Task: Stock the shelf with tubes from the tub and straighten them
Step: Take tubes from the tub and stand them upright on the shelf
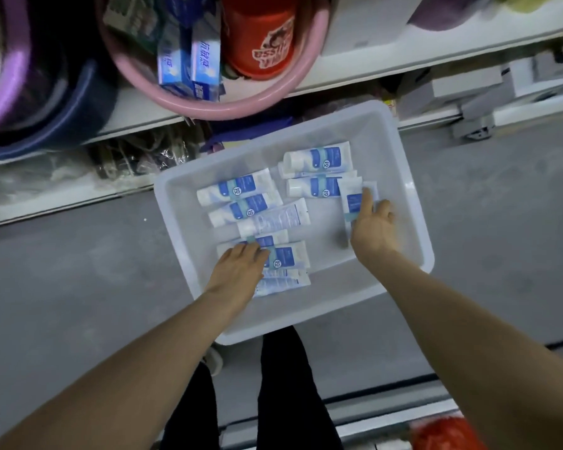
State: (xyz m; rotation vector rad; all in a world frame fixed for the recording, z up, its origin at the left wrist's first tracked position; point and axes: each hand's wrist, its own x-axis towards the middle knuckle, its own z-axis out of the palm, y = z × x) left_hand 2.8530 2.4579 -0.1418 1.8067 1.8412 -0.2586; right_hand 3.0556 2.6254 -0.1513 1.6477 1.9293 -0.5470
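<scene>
L hand (238, 266) is laid flat, fingers apart, on near tubes (285, 254), long axes left-right; R hand (372, 227) is spread on the upright-lying right tube (353, 198) in tub (416, 222); nothing clamped yet.

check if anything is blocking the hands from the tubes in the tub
Nothing visible does. The tub is open with no lid, and both hands are already inside it: the left hand rests on the near pile of tubes, and the right hand is touching a tube on the right side.
</scene>
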